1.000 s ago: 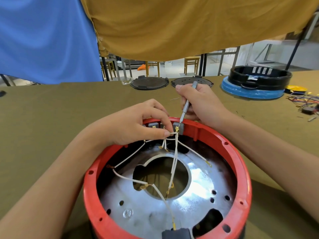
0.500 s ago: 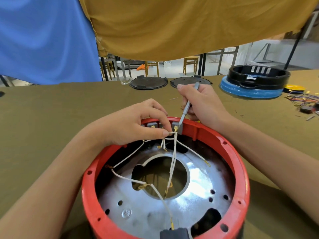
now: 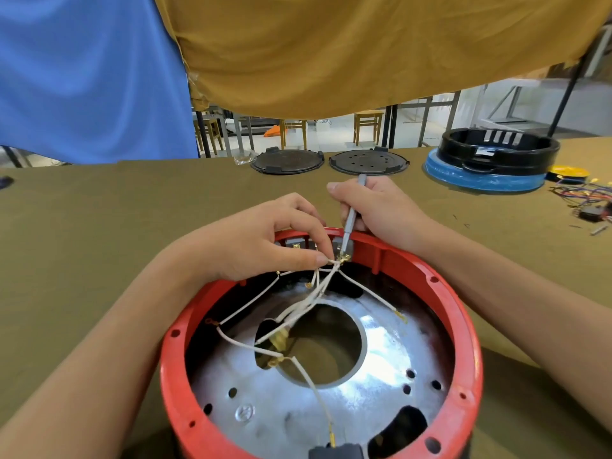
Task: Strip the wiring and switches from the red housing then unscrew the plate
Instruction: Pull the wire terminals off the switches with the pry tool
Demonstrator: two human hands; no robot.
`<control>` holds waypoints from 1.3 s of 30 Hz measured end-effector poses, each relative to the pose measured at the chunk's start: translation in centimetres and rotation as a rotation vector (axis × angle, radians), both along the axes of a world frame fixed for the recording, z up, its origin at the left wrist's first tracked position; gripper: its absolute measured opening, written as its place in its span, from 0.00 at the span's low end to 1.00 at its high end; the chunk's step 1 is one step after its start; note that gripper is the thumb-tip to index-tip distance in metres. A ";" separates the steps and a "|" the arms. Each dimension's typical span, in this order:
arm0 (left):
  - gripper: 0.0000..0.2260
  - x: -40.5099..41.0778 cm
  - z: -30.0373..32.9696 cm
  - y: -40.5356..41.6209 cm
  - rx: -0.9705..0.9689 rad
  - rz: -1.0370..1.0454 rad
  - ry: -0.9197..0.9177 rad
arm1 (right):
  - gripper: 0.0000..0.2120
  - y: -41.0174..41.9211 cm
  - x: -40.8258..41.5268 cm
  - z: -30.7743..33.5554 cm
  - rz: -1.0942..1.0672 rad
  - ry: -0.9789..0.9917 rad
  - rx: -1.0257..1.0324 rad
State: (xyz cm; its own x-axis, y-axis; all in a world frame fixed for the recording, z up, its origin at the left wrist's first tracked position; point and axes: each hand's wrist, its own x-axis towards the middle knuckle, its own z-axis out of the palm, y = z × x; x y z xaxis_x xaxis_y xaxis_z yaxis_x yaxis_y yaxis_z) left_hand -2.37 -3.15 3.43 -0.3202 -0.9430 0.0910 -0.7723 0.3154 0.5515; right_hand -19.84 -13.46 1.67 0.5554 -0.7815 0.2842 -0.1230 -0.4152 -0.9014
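left hand [image 3: 265, 236] fingers pinch white wires [image 3: 326, 283] at brass terminal [image 3: 342, 259], far rim | right hand [image 3: 374, 207] grips slim grey screwdriver [image 3: 351, 215], shaft steep, tip on terminal just beside left fingertips | glossy red housing [image 3: 463, 313] round, shiny metal plate [image 3: 381, 352] inside, on olive cloth desk [image 3: 99, 243]

Red housing [image 3: 463, 326]: smooth plastic, slight sheen. Plate [image 3: 381, 359] inside: bright bare metal, glossy, glare patches. Wires [image 3: 251, 303]: white matt insulation, brass-coloured metal terminals. Screwdriver [image 3: 349, 223]: grey metal shaft. Table cover [image 3: 132, 226]: matt olive cloth. Hanging sheets [image 3: 331, 44]: cloth.
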 end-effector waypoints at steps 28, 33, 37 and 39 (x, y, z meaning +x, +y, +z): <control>0.12 0.6 -0.4 -0.1 -0.046 0.067 0.125 | 0.20 0.9 -0.6 1.2 0.033 -0.268 -0.033; 0.05 0.7 -0.5 -0.4 -0.088 0.066 0.059 | 0.21 0.9 0.2 1.2 0.102 -0.144 -0.224; 0.04 0.7 -0.6 -0.4 -0.074 0.031 0.104 | 0.21 1.0 0.0 1.0 0.086 -0.081 -0.296; 0.04 0.8 -0.5 -0.4 -0.054 0.033 0.117 | 0.21 1.0 0.0 0.9 0.080 -0.107 -0.262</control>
State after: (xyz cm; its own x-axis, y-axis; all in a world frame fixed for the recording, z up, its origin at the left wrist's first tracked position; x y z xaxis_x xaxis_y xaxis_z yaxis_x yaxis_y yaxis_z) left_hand -1.53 -3.52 2.89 -0.2729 -0.9457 0.1767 -0.7145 0.3223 0.6210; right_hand -19.86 -12.45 2.60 0.5680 -0.6288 0.5310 0.0096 -0.6401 -0.7683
